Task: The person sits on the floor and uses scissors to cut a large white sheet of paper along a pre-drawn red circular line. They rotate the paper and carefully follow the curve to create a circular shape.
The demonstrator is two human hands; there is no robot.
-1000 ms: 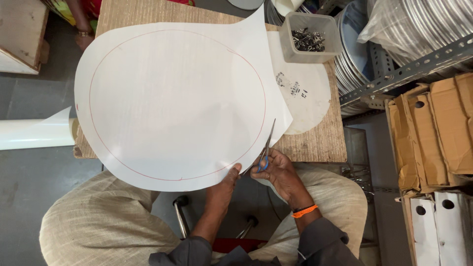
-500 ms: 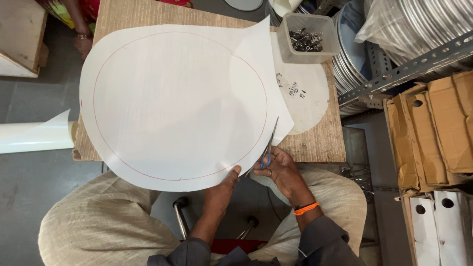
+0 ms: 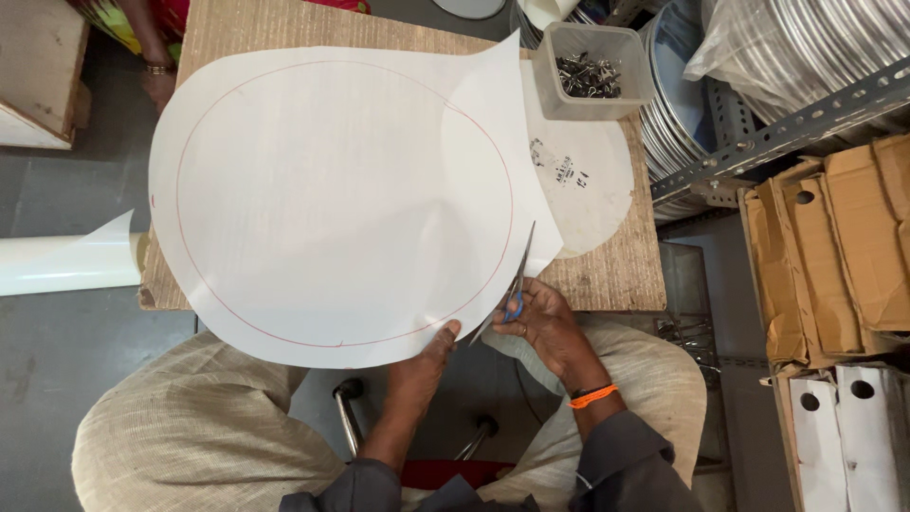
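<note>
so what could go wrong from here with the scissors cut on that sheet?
1. The left hand pinches the white sheet close to the scissors held in the right hand; the thumb may get nicked.
2. Much of the sheet overhangs the wooden board unsupported, so it could sag or tear, and the blades may stray from the red circle line.

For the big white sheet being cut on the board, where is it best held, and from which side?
Judging by its pose, hold the white sheet at its near edge, just left of the scissors, coming from the person's side. That edge overhangs the wooden board, so a thumb fits on top with fingers beneath, as the left hand shows; the right hand works the scissors.
</note>
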